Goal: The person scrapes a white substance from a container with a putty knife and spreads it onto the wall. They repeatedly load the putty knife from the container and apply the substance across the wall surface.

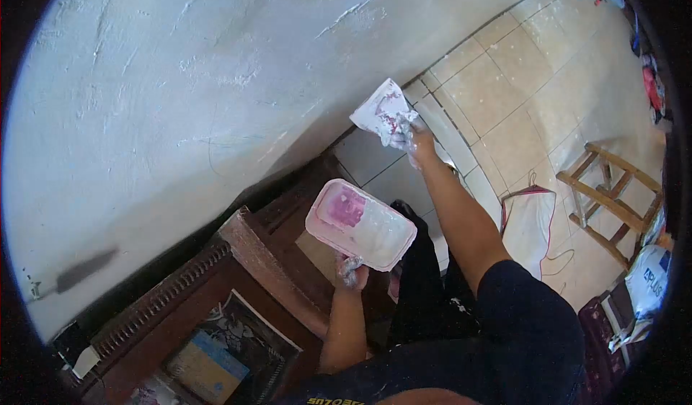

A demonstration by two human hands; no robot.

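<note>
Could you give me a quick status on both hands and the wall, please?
Left hand grips pink tray from below. Right hand holds smeared trowel near white wall. Wooden cabinet stands below.

A dark navy short-sleeved shirt (533, 326) is worn, its sleeve ending above the elbow, so both forearms are left bare. A strip of yellow lettering (344, 401) is seen on the shirt at the bottom edge of the view, too cut off to be read. Dark trousers (422, 282) are worn below. White smears are seen on the left hand (351, 269) and the right hand (414, 140).
</note>
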